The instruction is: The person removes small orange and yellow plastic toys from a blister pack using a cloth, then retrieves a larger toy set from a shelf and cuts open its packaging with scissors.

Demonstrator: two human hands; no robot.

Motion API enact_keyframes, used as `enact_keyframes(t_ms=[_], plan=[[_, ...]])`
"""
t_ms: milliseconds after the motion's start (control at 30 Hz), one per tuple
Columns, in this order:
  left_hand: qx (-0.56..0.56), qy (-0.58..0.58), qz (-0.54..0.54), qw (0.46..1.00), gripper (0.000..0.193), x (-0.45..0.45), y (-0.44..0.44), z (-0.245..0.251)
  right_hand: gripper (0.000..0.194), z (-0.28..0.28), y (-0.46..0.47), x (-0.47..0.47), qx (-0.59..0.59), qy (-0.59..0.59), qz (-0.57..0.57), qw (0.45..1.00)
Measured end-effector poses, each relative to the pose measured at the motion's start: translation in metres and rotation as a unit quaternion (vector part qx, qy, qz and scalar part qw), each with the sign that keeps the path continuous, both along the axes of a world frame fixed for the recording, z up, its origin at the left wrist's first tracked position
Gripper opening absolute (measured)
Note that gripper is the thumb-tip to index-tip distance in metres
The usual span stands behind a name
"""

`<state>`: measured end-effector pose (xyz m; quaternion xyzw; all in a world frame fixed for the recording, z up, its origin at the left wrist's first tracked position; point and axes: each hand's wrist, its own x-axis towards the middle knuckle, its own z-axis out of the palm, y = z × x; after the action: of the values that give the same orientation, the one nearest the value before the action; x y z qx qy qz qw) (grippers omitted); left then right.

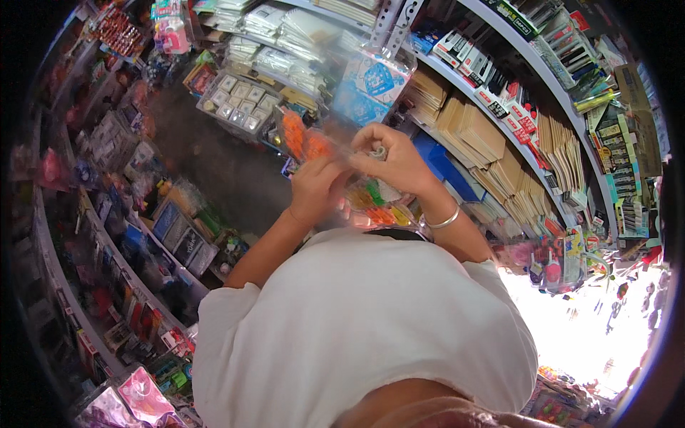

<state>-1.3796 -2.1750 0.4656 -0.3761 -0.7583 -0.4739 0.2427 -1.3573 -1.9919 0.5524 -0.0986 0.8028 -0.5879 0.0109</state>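
My left hand (319,184) grips a clear plastic packet (317,145) with bright orange contents, which sticks up beyond the fingers. Close beside it, my right hand (398,158) is curled with thumb and fingertips near the packet's edge. A small whitish object (379,153), too small to identify, shows inside that curl. A silver bangle (445,218) circles the right wrist. Below both hands, near the white shirt (364,310), lie packets with green, orange and yellow contents (377,206), partly hidden by the hands.
Ahead stands a clear tray of small square boxes (241,104) beside a blue-and-white patterned package (369,85). Brown envelopes (471,134) and pen boxes (481,69) fill the right shelves. Crowded shelves (101,241) line the left, across a dark aisle floor (214,166).
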Motion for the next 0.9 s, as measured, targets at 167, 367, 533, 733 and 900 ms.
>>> enact_keyframes(t_ms=[167,367,533,733,900], plan=[[0.045,-0.020,0.003,0.999,0.017,-0.017,-0.009,-0.001,0.021,-0.001,0.049,-0.004,0.008,-0.034,-0.111,0.993],[0.057,-0.063,0.034,0.996,0.012,-0.019,-0.018,0.004,0.021,-0.022,0.123,-0.043,0.048,0.004,-0.178,0.983],[0.006,-0.036,0.054,0.998,0.013,-0.034,-0.034,-0.001,0.026,-0.019,0.140,-0.101,0.090,0.112,-0.249,0.958],[0.048,-0.076,-0.002,0.996,0.012,-0.075,-0.058,-0.015,0.034,-0.004,0.140,-0.177,0.176,0.213,-0.359,0.892],[0.001,-0.071,-0.035,0.997,0.016,-0.107,-0.089,-0.025,0.039,0.012,0.146,-0.226,0.302,0.186,-0.380,0.854]])
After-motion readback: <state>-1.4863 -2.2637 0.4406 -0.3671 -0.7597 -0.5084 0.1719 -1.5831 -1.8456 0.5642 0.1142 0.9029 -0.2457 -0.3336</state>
